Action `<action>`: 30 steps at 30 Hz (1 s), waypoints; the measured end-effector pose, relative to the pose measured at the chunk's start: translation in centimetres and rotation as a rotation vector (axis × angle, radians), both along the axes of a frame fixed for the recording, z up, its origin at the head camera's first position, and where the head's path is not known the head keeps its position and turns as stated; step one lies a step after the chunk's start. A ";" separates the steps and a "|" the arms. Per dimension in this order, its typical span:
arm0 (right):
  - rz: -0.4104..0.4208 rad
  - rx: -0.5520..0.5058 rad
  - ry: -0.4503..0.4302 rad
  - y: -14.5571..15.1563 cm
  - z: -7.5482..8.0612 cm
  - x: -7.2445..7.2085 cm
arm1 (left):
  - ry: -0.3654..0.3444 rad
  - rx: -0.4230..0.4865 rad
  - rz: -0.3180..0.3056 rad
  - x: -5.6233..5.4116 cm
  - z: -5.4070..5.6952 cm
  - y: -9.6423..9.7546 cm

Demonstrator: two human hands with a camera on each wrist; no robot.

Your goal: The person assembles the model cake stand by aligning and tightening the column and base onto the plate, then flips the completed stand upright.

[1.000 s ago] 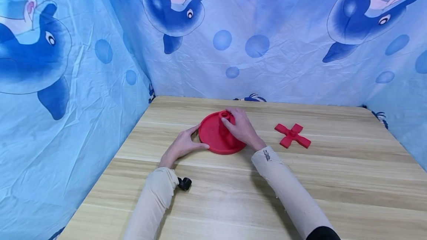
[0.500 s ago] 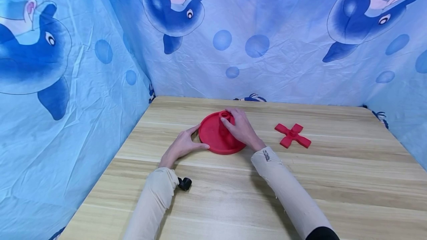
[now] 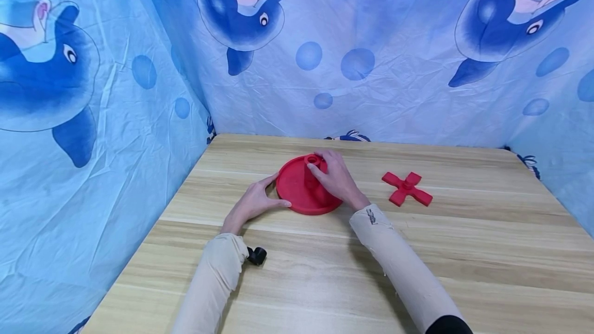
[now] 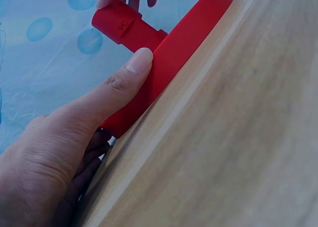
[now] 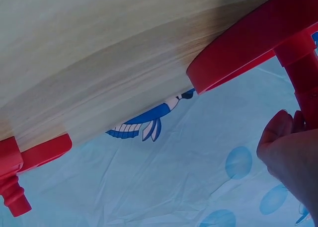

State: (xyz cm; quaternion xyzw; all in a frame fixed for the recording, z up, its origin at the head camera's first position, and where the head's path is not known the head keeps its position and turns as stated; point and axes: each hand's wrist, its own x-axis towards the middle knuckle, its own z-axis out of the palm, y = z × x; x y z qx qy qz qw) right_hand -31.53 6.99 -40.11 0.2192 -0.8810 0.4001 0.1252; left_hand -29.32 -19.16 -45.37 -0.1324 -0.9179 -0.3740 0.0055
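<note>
A red round base (image 3: 292,184) with a low raised rim lies flat on the table in the head view. My left hand (image 3: 252,201) grips its left side, thumb at the near edge and fingers round the far edge. The left wrist view shows that thumb pressed on the side of the base (image 4: 184,43). From the base rises a red post (image 3: 312,160) with a hollow top, stepped in width (image 4: 126,26). Thumb and fingers of my right hand (image 3: 339,175) hold the post near its top; the fingers behind it are partly hidden.
To the right lies a red four-armed cross piece (image 3: 406,188) with a short peg at its centre, pointing up. The wooden table (image 3: 464,251) meets blue dolphin-printed curtains (image 3: 394,107) at the back and sides. A small black device (image 3: 257,255) sits at the left cuff.
</note>
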 end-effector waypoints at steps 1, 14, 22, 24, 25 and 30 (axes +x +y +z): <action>-0.003 -0.002 -0.005 0.0 0.0 0.0 | -0.001 0.000 0.001 0.0 0.0 0.0; 0.003 0.006 -0.017 0.1 0.2 0.0 | -0.004 0.012 0.000 0.1 0.1 0.1; 0.013 -0.003 -0.029 0.2 0.3 0.0 | -0.010 0.013 -0.002 0.1 -0.1 0.0; 0.016 -0.005 -0.024 0.1 0.3 0.0 | -0.009 0.014 -0.001 0.1 -0.1 0.0; 0.017 -0.008 -0.022 0.1 0.3 0.0 | -0.007 0.015 -0.001 0.1 -0.1 0.0; 0.019 -0.031 -0.023 -0.2 0.1 -0.2 | 0.000 0.017 -0.001 0.1 -0.1 0.0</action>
